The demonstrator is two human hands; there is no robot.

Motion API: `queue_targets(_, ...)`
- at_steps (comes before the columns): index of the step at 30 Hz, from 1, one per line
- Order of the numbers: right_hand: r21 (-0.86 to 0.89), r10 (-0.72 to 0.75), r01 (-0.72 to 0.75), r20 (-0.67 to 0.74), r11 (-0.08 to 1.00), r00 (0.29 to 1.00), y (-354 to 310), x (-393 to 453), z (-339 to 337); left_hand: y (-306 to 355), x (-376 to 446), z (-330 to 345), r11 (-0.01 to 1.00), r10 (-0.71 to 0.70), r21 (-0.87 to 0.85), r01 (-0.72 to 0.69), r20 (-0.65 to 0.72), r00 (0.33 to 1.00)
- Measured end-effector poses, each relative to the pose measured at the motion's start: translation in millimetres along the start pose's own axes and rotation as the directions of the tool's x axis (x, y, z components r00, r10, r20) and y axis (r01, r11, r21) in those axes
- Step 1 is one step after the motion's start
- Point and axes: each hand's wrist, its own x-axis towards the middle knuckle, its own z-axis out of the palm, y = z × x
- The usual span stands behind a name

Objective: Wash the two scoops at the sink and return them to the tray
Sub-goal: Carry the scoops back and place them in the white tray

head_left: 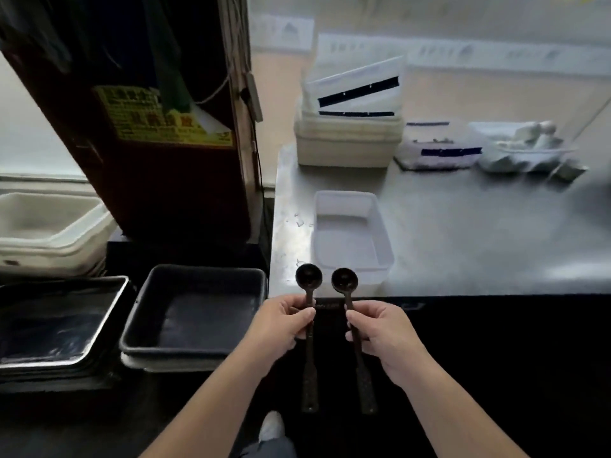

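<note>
I hold two long-handled black scoops side by side, bowls up. My left hand (284, 322) grips the left scoop (308, 276) partway down its handle. My right hand (380, 332) grips the right scoop (345, 280) the same way. Both bowls hover over the near edge of the steel counter (463, 233), just in front of a clear plastic tray (383, 239) that holds nothing. No sink shows in this view.
A dark rectangular bin (139, 312) sits low at left beside a metal pan (62, 325) and white tubs (49, 226). A tall dark cabinet (165, 160) stands behind them. Stacked white containers (347, 143) and plastic boxes (439, 150) line the counter's back.
</note>
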Motion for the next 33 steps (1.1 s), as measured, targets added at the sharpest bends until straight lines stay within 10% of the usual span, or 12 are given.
queue_targets(19,0.074,0.192,-0.18,-0.203,0.981,0.96,-77,271,-63,61,296,60,0.965,-0.13,0.226,0.134,-0.033,0.991)
queue_targets(33,-0.458,0.252,-0.304,-0.173,0.835,0.952,-21,349,-62,7,343,110,0.845,-0.213,0.411,0.343,-0.33,0.92)
